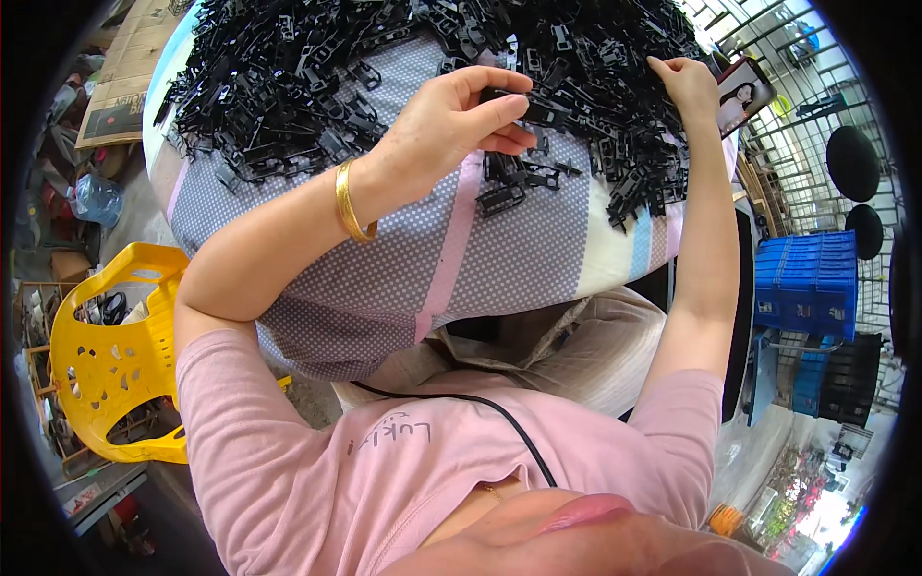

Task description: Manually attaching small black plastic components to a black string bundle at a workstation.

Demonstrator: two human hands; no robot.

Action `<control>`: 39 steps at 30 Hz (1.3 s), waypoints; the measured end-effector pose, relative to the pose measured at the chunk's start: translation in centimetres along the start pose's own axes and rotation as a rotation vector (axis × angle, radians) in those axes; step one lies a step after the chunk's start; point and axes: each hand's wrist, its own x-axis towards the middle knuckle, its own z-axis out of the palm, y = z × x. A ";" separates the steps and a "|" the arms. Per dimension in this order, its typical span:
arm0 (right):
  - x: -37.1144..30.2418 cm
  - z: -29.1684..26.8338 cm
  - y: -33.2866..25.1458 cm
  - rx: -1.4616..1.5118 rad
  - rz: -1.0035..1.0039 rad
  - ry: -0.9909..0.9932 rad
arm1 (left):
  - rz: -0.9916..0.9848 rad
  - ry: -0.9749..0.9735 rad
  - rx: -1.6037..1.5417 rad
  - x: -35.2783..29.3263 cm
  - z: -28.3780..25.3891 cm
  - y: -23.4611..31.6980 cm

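Note:
A large heap of small black plastic clip-like parts (317, 86) covers the far half of a table spread with a patterned cloth (384, 269). Over the heap's near edge, my left hand (461, 120) has its fingers curled, thumb and forefinger close about a black plastic part (493, 95) that is mostly hidden. A gold bangle (348, 204) circles that wrist. Farther right, my right hand (690, 88) reaches to the heap's right side with its fingertips drawn together. Whatever is between them is too small to make out.
A phone (744, 96) with a lit screen leans at the table's right edge, beside my right wrist. Blue crates (805, 283) stand to the right. A yellow plastic chair (106, 355) is at the left, near a large clear bottle (96, 199). A black cord (480, 398) crosses my shirt.

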 end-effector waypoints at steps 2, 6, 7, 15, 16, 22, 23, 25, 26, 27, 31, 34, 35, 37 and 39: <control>0.1 -0.4 0.5 0.035 -0.035 -0.023 | -0.017 0.015 -0.046 -0.1 -0.1 0.2; -3.5 -3.4 -0.9 0.314 -0.086 -0.032 | -0.088 -0.014 -0.175 0.1 -0.1 0.2; -5.1 -4.5 -1.8 0.518 -0.049 0.006 | -0.104 -0.033 -0.197 0.2 0.1 0.0; -15.5 -8.5 -10.3 1.384 -0.425 -0.201 | -0.158 -0.079 -0.294 -0.1 0.3 -0.1; -15.8 -7.9 -10.3 1.259 -0.553 -0.143 | -0.162 -0.104 -0.317 -0.2 0.4 -0.1; -16.5 -7.7 -10.7 1.049 -0.535 -0.162 | -0.129 -0.120 -0.294 -0.5 0.6 0.0; -16.5 -7.6 -10.7 1.050 -0.538 -0.166 | -0.113 -0.134 -0.281 -0.5 0.5 -0.2; -16.6 -7.3 -10.9 0.961 -0.605 -0.077 | -0.072 -0.115 -0.218 -0.5 0.5 -0.5; -16.7 -7.0 -11.0 0.961 -0.606 -0.080 | -0.033 -0.105 -0.153 -0.6 0.6 -0.6; -16.7 -6.6 -11.1 0.977 -0.658 -0.020 | -0.033 -0.103 -0.155 -0.5 0.5 -0.7; -16.7 -6.0 -11.4 0.892 -0.762 0.083 | 0.010 -0.069 -0.014 -0.4 0.2 -0.7; -17.0 -5.7 -11.3 1.177 -0.549 -0.133 | 0.083 -0.108 0.030 -0.5 0.0 -0.3; -17.3 -5.9 -11.3 1.408 -0.336 -0.320 | 0.083 -0.101 0.032 -0.6 -0.1 -0.3; -17.2 -7.0 -11.1 1.448 -0.246 -0.465 | 0.141 -0.106 0.118 -0.6 -0.4 -0.3; -16.9 -7.3 -10.3 1.355 -0.255 -0.542 | 0.175 -0.131 0.142 -0.4 -0.2 -0.5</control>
